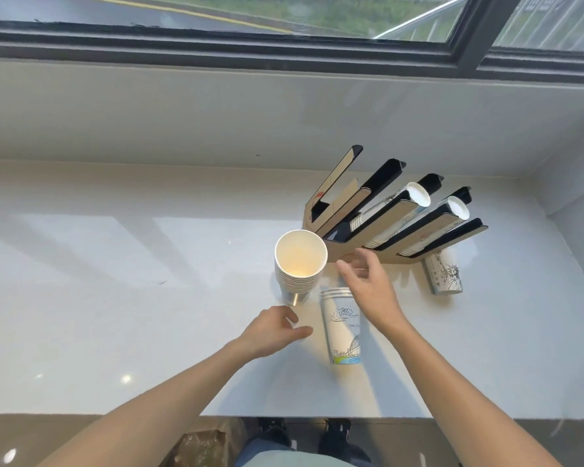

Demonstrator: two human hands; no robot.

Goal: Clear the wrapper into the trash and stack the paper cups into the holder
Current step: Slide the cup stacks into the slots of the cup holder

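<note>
A tall upright stack of white paper cups [299,264] stands mid-counter. Beside it a shorter stack of printed cups [343,326] lies on its side, rims pointing away from me. A third printed stack [445,276] lies under the right end of the cup holder [358,247], a tan and black rack with slanted slots; two slots hold cups [418,195]. My right hand [368,288] hovers open above the lying stack's rim, fingers spread. My left hand [277,328] is near the base of the upright stack, fingers loosely curled, holding nothing I can see.
The white counter [115,298] runs under a window sill [216,106]. A wall closes the right side. Below the counter's front edge a crumpled clear wrapper [199,446] lies in a brown bin, next to my shoes [338,433].
</note>
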